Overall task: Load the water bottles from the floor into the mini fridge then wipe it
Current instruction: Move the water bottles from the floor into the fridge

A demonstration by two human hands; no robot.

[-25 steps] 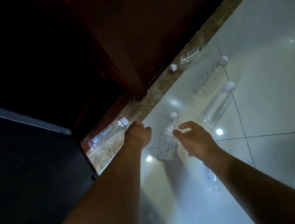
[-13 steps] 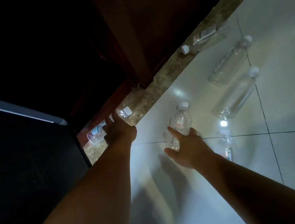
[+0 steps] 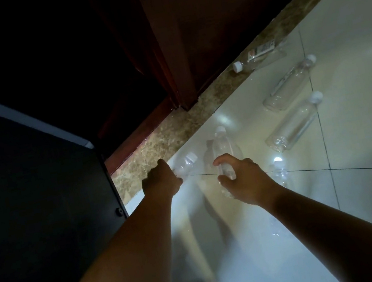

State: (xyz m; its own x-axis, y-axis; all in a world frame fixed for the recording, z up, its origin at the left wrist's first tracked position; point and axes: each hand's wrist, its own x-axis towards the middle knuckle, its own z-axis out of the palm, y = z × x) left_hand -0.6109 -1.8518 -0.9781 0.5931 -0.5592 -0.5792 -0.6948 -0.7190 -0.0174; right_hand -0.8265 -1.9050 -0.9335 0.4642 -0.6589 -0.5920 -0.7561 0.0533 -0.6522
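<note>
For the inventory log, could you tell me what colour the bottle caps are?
White, seen best in the head view, as on the cap of a floor bottle.

We find no text that we can read anywhere in view. The labelled bottle [image 3: 261, 51] lying along the stone threshold [image 3: 178, 129] carries a wrapper with red and dark print, but it is too small and blurred for us to decipher.

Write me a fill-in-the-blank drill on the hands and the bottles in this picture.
1. The left hand grips a clear bottle with a ____ cap.
2. The right hand is closed around a ____.
3. The labelled bottle lies along the brown ____ strip.

Missing words: white; bottle; stone
</note>
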